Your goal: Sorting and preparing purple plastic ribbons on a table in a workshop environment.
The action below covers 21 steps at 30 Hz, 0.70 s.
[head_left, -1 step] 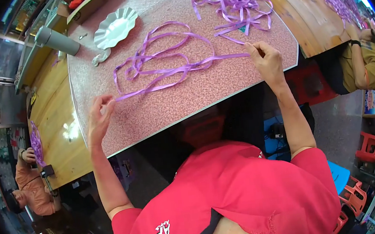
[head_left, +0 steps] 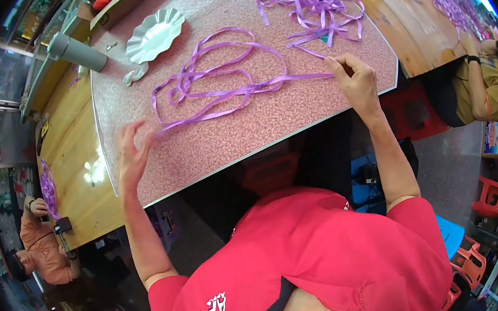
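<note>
Loops of thin purple ribbon (head_left: pixel 216 73) lie loosely on the pink speckled tabletop (head_left: pixel 247 134). Between the thumb and fingers of my right hand (head_left: pixel 355 80), one stretch of this ribbon is pinched, pulled fairly straight from the loops. My left hand (head_left: pixel 134 152) is over the table's left part, its fingers apart and a little blurred. The other ribbon end lies close by its fingertips; whether they touch is hard to tell. Beyond my right hand sits a tangled heap of purple ribbon (head_left: pixel 318 8), with a strand reaching toward my fingers.
A pale scalloped dish (head_left: pixel 154 35), a grey bottle (head_left: pixel 77 53) and a crumpled white piece (head_left: pixel 135 74) are at the far left, near a cardboard box (head_left: pixel 118 5). Wooden tables (head_left: pixel 80 191) adjoin both sides. Two other people (head_left: pixel 46 246) work with purple ribbon at left and right.
My left hand's fingers have spread and lifted slightly away from the ribbon end. My right hand keeps its pinch nearly in place.
</note>
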Each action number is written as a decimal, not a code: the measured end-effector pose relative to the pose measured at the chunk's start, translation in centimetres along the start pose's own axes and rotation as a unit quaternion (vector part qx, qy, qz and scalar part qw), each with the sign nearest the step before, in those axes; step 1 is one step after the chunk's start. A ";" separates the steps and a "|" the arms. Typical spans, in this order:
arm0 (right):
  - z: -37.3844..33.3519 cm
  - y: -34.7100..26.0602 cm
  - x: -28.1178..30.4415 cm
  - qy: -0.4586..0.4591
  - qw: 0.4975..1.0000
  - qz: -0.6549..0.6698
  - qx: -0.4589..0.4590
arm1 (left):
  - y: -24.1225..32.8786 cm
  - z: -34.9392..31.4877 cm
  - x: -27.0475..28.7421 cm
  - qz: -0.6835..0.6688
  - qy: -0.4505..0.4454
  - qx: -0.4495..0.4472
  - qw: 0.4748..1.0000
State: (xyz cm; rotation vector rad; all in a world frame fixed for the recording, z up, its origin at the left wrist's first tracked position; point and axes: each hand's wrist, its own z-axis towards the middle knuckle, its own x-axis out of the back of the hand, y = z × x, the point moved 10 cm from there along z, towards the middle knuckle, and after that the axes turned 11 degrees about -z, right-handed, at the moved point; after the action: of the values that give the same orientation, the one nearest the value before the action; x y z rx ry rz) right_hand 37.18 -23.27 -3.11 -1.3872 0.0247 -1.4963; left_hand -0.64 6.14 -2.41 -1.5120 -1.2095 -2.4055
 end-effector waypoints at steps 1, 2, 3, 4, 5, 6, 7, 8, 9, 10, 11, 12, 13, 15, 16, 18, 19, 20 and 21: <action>0.1 -0.8 0.0 -0.002 1.000 0.001 0.001 | 0.4 0.3 -0.3 0.001 0.001 0.003 1.000; 0.0 -3.4 -0.3 0.002 0.997 0.023 0.076 | 1.1 0.6 -0.2 0.009 0.029 -0.015 0.999; -0.4 -5.8 -0.7 0.006 0.988 0.045 0.151 | 2.1 0.8 -0.2 0.018 0.058 -0.033 0.998; -0.3 -6.4 -1.4 0.005 0.988 0.043 0.150 | 4.3 1.4 -0.8 0.043 0.064 -0.037 0.996; -0.4 -8.3 -3.0 -0.028 0.979 0.034 0.201 | 5.1 1.6 -1.4 0.045 0.065 -0.034 0.996; -0.7 -9.9 -4.5 -0.060 0.965 0.024 0.252 | 6.2 2.0 -2.4 -0.002 0.044 -0.057 0.997; -0.5 -10.1 -5.4 -0.061 0.965 0.023 0.253 | 7.3 2.4 -3.5 -0.051 0.021 -0.081 0.995; -0.6 -10.6 -6.9 -0.079 0.959 -0.016 0.273 | 7.8 2.6 -4.2 -0.049 0.023 -0.080 0.995; -0.8 -11.0 -8.2 -0.096 0.950 -0.057 0.292 | 8.4 2.7 -5.5 -0.069 -0.001 -0.091 0.993; -1.0 -11.0 -9.5 -0.133 0.947 -0.094 0.277 | 8.9 2.6 -6.7 -0.089 -0.024 -0.100 0.991; -0.9 -11.0 -9.6 -0.132 0.947 -0.094 0.278 | 9.7 2.6 -7.2 -0.089 -0.023 -0.100 0.991; -0.9 -11.2 -9.6 -0.118 0.943 -0.088 0.299 | 11.1 2.6 -7.6 -0.076 -0.028 -0.125 0.989; -1.0 -11.6 -9.4 -0.104 0.938 -0.082 0.321 | 12.5 2.5 -7.9 -0.063 -0.032 -0.149 0.986; -1.1 -12.9 -8.2 -0.087 0.933 -0.054 0.345 | 14.2 2.7 -8.6 -0.058 -0.028 -0.171 0.983; -1.3 -13.8 -7.0 -0.069 0.928 -0.028 0.366 | 15.6 2.7 -8.4 -0.041 0.014 -0.205 0.978; -1.7 -14.1 -6.6 -0.154 0.940 0.082 0.295 | 18.9 2.4 -8.1 -0.005 0.066 -0.284 0.956; -1.8 -13.8 -6.9 -0.234 0.929 0.190 0.216 | 19.3 2.5 -8.3 -0.005 0.066 -0.286 0.956; -1.8 -14.1 -6.2 -0.232 0.929 0.189 0.216 | 20.4 2.0 -8.6 0.006 0.064 -0.338 0.939; -2.4 -13.5 -7.4 -0.344 0.889 0.276 0.124 | 21.4 1.3 -8.8 0.017 0.061 -0.390 0.919</action>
State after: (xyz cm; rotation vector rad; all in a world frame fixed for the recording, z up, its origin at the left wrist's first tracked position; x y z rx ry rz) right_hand 25.09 -13.65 -0.83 -1.4681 -0.1973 -0.4720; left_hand 13.99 -10.82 3.51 -1.4378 -0.1581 -3.0767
